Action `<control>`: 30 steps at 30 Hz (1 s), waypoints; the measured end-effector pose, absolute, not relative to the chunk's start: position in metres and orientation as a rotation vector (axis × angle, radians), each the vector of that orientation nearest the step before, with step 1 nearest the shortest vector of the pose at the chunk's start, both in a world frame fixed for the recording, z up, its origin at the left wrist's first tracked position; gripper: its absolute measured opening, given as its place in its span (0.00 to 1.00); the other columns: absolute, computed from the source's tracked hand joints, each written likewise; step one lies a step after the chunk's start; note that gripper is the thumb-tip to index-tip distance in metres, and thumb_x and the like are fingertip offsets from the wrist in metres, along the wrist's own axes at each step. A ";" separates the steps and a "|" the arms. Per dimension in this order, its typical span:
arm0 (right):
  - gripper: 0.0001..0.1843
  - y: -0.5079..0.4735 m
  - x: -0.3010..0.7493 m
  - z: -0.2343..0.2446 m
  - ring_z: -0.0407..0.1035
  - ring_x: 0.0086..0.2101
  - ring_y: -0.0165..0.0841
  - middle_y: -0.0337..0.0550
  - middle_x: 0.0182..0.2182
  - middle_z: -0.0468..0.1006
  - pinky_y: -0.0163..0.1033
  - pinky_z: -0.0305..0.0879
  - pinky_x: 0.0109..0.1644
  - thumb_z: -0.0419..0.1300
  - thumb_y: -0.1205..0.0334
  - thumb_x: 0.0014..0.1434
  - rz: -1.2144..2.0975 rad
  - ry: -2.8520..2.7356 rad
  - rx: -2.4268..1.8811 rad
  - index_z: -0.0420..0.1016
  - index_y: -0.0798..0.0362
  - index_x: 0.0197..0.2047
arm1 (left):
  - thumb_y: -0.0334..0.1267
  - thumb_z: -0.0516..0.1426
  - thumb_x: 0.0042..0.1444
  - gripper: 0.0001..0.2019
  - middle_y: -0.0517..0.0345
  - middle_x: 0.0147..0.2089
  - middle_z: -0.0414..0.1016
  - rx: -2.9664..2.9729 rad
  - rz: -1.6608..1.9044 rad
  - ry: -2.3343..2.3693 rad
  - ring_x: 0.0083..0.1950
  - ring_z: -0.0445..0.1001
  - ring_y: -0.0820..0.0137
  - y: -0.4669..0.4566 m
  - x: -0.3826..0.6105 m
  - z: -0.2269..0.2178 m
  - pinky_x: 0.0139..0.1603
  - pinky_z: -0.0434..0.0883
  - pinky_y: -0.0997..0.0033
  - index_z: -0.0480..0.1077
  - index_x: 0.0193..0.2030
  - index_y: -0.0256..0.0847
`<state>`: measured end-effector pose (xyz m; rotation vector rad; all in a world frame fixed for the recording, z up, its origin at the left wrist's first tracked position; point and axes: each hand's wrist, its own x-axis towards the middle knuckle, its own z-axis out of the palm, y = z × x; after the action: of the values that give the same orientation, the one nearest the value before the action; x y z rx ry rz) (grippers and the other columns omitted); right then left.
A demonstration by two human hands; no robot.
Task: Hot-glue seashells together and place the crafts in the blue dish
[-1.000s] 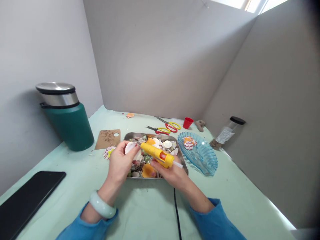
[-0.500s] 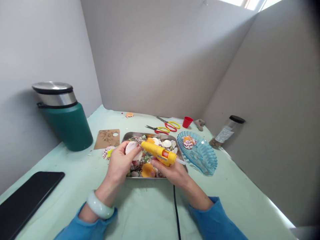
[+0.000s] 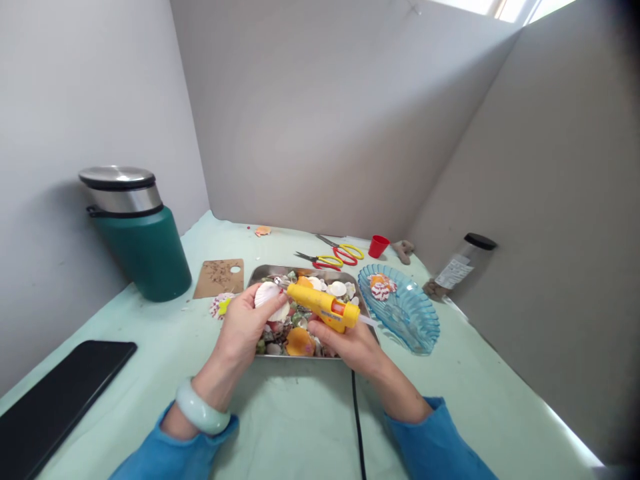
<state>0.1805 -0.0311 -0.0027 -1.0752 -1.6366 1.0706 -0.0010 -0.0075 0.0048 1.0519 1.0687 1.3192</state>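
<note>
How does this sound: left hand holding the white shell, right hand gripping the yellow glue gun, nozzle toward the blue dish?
Wrong direction: in the head view, the yellow glue gun in the right hand points toward the white shell in the left hand.

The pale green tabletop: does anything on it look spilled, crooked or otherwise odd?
The brown card is speckled with dark bits or stains; I can't tell which. The green bottle beside it and the clear jar at right seem to lean outward, perhaps only from the wide view.
</note>
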 end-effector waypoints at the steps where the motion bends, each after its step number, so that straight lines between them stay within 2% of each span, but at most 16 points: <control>1: 0.11 -0.031 0.181 -0.003 0.66 0.28 0.32 0.39 0.24 0.70 0.35 0.64 0.28 0.62 0.53 0.55 1.083 -1.632 -1.070 0.73 0.53 0.33 | 0.46 0.66 0.42 0.17 0.60 0.26 0.74 1.045 1.324 1.062 0.24 0.69 0.73 -0.007 -0.001 0.005 0.22 0.64 0.77 0.71 0.34 0.37; 5: 0.13 -0.031 0.181 -0.006 0.66 0.25 0.30 0.39 0.26 0.72 0.35 0.64 0.27 0.62 0.51 0.55 1.139 -1.598 -1.076 0.73 0.53 0.34 | 0.46 0.66 0.41 0.17 0.60 0.27 0.75 1.038 1.337 1.063 0.25 0.70 0.73 -0.006 -0.001 0.004 0.24 0.65 0.76 0.71 0.34 0.37; 11: 0.13 -0.030 0.180 -0.008 0.68 0.30 0.33 0.41 0.28 0.74 0.36 0.67 0.31 0.63 0.51 0.54 1.104 -1.601 -1.061 0.74 0.52 0.34 | 0.46 0.66 0.42 0.17 0.61 0.26 0.73 1.049 1.337 1.063 0.24 0.68 0.75 -0.007 -0.002 0.005 0.21 0.63 0.78 0.71 0.34 0.37; 15: 0.13 -0.031 0.179 -0.005 0.68 0.28 0.33 0.40 0.26 0.73 0.36 0.67 0.29 0.63 0.51 0.53 1.157 -1.546 -1.062 0.74 0.53 0.34 | 0.46 0.65 0.44 0.16 0.63 0.25 0.72 1.004 1.382 1.032 0.22 0.65 0.77 -0.007 -0.001 0.006 0.20 0.61 0.79 0.70 0.34 0.38; 20: 0.11 -0.031 0.179 -0.005 0.69 0.32 0.35 0.40 0.25 0.72 0.36 0.66 0.29 0.63 0.52 0.54 1.121 -1.536 -1.077 0.74 0.51 0.35 | 0.46 0.64 0.45 0.15 0.64 0.27 0.70 0.994 1.412 1.069 0.23 0.64 0.78 -0.007 -0.001 0.005 0.21 0.60 0.79 0.69 0.35 0.38; 30: 0.12 -0.030 0.180 -0.007 0.68 0.31 0.34 0.40 0.28 0.73 0.35 0.66 0.30 0.62 0.52 0.55 1.094 -1.580 -1.079 0.74 0.53 0.34 | 0.47 0.64 0.45 0.16 0.66 0.25 0.66 1.018 1.408 1.043 0.22 0.60 0.78 -0.007 -0.001 0.004 0.19 0.58 0.79 0.67 0.33 0.38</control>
<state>0.1797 -0.0304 -0.0070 -1.0794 -1.5800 1.0940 -0.0008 -0.0071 0.0044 1.0177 1.0433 1.4084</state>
